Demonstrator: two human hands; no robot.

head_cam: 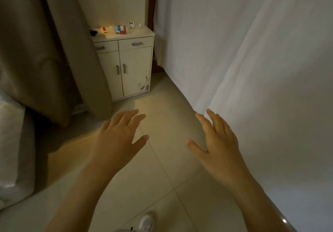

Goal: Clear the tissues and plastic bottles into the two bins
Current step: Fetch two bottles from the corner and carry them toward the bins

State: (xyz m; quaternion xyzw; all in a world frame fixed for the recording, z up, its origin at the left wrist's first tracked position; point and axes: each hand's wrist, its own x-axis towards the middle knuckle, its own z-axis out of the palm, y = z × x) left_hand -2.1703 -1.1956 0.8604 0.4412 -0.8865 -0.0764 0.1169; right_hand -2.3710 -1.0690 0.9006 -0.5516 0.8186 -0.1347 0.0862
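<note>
Tissues, plastic bottles and both bins: none identifiable in the head view; location of every task item cannot be told from this frame.

Left hand [119,132]: held out over the tiled floor [162,159], palm down, fingers straight and slightly spread; holds nothing. Right hand [219,138]: same posture, fingers extended and relaxed, empty; its fingertips lie just beside the hanging white sheet [252,69], contact not resolvable.

Surroundings: cream cabinet [126,66] ahead against the far wall, two drawers above two doors, all closed; small items on its top, among them a red-and-blue box [120,29] and a dark object [93,32]; a couple of pale small containers sit toward the back right of the top, too small to call bottles with confidence. Brown curtain [54,51] hangs at left; pale bedding edge [10,141] at far left; a white shoe [146,221] shows at the bottom edge.

Judgement: task reads as not yet begun, or between pickups. Deciding relation: the only candidate objects lie forward and slightly left of both hands, well apart from the fingers; left hand is marginally nearer the cabinet; long axis of any target cannot be stated. Next move probably needs a walk or a turn of the head to find items and bins before any reach.
</note>
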